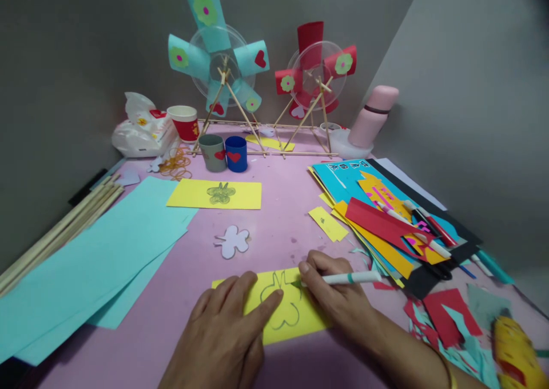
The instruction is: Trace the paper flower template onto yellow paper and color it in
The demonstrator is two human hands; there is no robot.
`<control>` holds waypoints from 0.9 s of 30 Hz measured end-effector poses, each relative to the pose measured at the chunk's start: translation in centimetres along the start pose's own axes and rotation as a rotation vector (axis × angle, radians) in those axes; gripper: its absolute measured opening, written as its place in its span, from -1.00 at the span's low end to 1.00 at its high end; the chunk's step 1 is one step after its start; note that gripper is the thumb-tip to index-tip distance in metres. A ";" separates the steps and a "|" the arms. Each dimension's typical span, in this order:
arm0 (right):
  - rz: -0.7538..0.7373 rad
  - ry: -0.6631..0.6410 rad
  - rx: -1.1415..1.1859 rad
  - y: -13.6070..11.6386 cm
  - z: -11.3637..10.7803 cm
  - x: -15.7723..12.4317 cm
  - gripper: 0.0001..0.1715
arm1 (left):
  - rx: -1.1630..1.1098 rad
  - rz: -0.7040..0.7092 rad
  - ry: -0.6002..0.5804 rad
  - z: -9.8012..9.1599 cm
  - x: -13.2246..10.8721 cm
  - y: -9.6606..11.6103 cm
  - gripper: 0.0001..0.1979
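A yellow paper strip (315, 312) lies at the table's near side with a butterfly outline drawn on it in dark green. My left hand (227, 326) rests flat on the strip's left part, index finger stretched across the drawing. Pinched in my right hand (332, 289) is a white marker (354, 277) with a green band, its tip at the upper right of the outline. Just beyond lies a white butterfly cutout (233, 242). Farther off, another yellow strip (189, 194) bears a shaded butterfly (221, 193).
Light blue sheets (103, 257) and wooden sticks (64, 229) lie left. Two paper-bladed wheels (223, 71) on stick frames stand at the back, behind paper rings (235, 154). Right are stacked papers (343, 177) with markers, paper scraps (450, 317) and a pink bottle (373, 117).
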State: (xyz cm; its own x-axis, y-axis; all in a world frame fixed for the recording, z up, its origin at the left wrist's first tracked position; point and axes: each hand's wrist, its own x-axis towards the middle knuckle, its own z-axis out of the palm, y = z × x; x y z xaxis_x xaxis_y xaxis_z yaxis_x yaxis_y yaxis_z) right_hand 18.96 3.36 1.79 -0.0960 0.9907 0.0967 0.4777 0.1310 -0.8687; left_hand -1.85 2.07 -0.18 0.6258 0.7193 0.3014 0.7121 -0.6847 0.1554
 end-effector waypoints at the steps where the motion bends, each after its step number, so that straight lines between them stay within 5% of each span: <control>1: 0.002 0.002 -0.003 0.0 0.0 0.0 -0.60 | 0.002 0.004 0.000 0.0 0.0 0.0 -0.40; 27: 0.038 0.080 -0.008 0.0 -0.1 0.0 -0.60 | 0.030 0.036 -0.001 0.3 -0.3 -0.6 -0.39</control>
State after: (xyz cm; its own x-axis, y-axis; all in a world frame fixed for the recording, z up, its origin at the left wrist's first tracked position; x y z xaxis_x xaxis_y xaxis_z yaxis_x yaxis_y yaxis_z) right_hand 19.08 3.34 1.90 -0.0075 0.9947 0.1021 0.4871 0.0928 -0.8684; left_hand -2.36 2.33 -0.63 0.6516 0.6942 0.3058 0.6982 -0.7064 0.1159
